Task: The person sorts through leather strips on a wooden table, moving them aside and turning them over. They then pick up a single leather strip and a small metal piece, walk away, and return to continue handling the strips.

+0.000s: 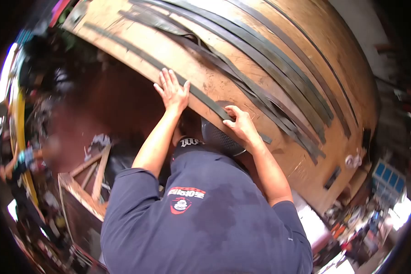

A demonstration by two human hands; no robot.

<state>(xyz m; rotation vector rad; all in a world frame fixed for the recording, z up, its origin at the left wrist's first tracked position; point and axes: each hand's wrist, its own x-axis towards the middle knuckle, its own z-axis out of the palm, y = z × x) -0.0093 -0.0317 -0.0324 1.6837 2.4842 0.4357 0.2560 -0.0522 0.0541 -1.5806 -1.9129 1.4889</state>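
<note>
Neither of my own hands shows in the head view. Directly in front of me a co-worker in a navy shirt (205,219) and a dark mesh cap (217,137) stands with their back to me. One hand of theirs (172,91) lies flat, fingers spread, on the lower edge of a large tilted plywood board (223,86). Their other hand (241,124) curls over the same edge, on a dark metal strip. Several long dark metal strips (278,77) lie across the board's face.
An open wooden frame (84,182) stands at the lower left. A cluttered bench with small tools and boxes (365,228) fills the lower right. Another person (18,160) is at the far left beside a yellow edge (20,137).
</note>
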